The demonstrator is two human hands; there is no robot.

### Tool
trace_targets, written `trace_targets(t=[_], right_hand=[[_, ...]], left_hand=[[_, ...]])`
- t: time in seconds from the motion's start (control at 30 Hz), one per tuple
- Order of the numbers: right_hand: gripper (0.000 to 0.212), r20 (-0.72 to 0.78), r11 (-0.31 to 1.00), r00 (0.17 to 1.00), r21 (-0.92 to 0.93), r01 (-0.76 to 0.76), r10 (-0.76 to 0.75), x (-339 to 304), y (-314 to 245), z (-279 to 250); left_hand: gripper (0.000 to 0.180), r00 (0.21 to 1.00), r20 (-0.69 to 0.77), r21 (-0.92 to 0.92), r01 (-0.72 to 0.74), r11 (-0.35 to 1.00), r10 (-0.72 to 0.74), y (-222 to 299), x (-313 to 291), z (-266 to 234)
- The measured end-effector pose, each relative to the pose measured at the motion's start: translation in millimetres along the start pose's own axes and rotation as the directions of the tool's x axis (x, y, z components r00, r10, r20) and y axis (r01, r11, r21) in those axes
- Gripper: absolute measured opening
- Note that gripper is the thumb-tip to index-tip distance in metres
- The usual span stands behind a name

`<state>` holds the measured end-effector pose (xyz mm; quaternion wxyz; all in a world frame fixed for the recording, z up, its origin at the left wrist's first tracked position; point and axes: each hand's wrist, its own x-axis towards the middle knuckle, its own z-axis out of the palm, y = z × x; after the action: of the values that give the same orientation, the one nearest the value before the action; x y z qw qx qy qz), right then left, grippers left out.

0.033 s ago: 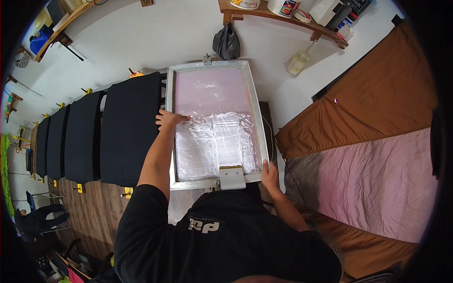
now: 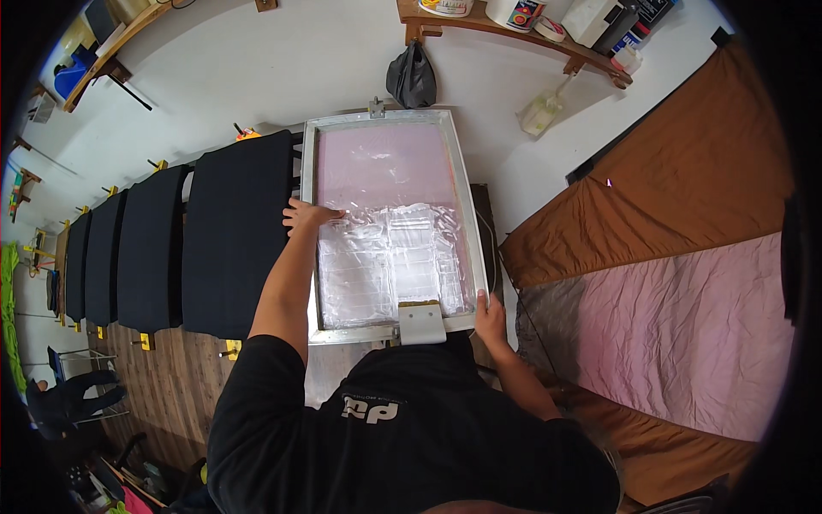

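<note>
In front of me lies a screen printing frame point(image 2: 465, 184) with pale metal rails. Its mesh is pinkish at the far end, and shiny clear tape covers the near half. My left hand point(image 2: 310, 216) straddles the left rail, thumb over the mesh side and fingers spread outside it. At the near right corner my right hand point(image 2: 490, 317) grips the rail, thumb on top; its other fingers are mostly hidden. A grey metal plate point(image 2: 421, 325) with two holes sits over the near rail, close to my body. A small metal clamp point(image 2: 376, 108) shows at the far rail.
Several platens covered in black cloth point(image 2: 235, 231) stand in a row to the left, with yellow clamps point(image 2: 146, 342) at their ends. A wooden shelf point(image 2: 505, 34) with containers and a hanging black bag point(image 2: 412, 77) are beyond. Brown and pink fabric point(image 2: 668, 334) hangs at right.
</note>
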<state>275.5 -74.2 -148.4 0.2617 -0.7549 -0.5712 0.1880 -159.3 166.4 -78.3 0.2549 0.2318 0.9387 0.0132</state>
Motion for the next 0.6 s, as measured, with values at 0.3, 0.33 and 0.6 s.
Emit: trace_targets(t=[0.3, 0.33, 0.6], right_hand=[[0.054, -0.012, 0.999, 1.0, 0.03, 0.022, -0.022, -1, -6, -4], [0.054, -0.014, 0.999, 1.0, 0.03, 0.022, -0.022, 0, -5, -3], [0.058, 0.06, 0.998, 0.996, -0.009, -0.06, 0.06, 1, 6, 0]], left_hand=[[0.126, 1.0, 0.024, -0.009, -0.001, 1.0, 0.001, 2, 16, 10], [0.126, 1.0, 0.024, -0.009, -0.002, 1.0, 0.002, 3, 17, 11], [0.112, 1.0, 0.019, -0.071, -0.024, 0.997, 0.025, 1, 29, 21]])
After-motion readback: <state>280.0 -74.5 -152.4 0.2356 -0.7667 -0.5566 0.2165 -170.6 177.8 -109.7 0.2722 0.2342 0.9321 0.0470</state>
